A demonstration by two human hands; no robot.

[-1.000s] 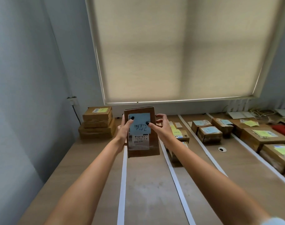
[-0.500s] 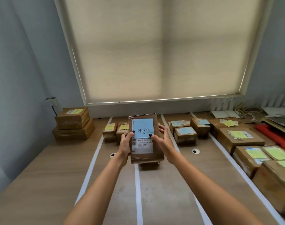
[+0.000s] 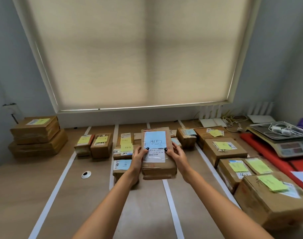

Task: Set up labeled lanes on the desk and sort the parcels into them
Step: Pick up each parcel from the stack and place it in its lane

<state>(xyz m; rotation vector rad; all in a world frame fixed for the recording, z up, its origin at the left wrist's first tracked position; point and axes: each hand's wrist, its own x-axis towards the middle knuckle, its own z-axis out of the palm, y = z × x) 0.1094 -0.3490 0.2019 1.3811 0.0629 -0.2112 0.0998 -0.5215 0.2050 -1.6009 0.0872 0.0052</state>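
Note:
I hold a brown cardboard parcel (image 3: 157,168) with a blue handwritten note and a white shipping label on top. My left hand (image 3: 138,157) grips its left side, my right hand (image 3: 177,156) its right side, thumbs on the top face. The parcel is low over the desk (image 3: 23,187), across a white tape strip (image 3: 171,204) that divides two lanes. Other white strips (image 3: 61,176) mark more lanes. Small parcels with yellow notes (image 3: 93,145) sit in the left lane, and parcels with yellow and blue notes (image 3: 123,152) sit just left of my left hand.
Two stacked boxes (image 3: 36,135) stand at the far left by the wall. Larger boxes with green notes (image 3: 261,187) fill the right side. A scale (image 3: 282,140) with cables, a red mat and routers are at the far right. A cable grommet (image 3: 86,174) sits in the desk.
The parcel came down from held up in front of the window to low over the desk among the lanes. The view swung right and tilted down.

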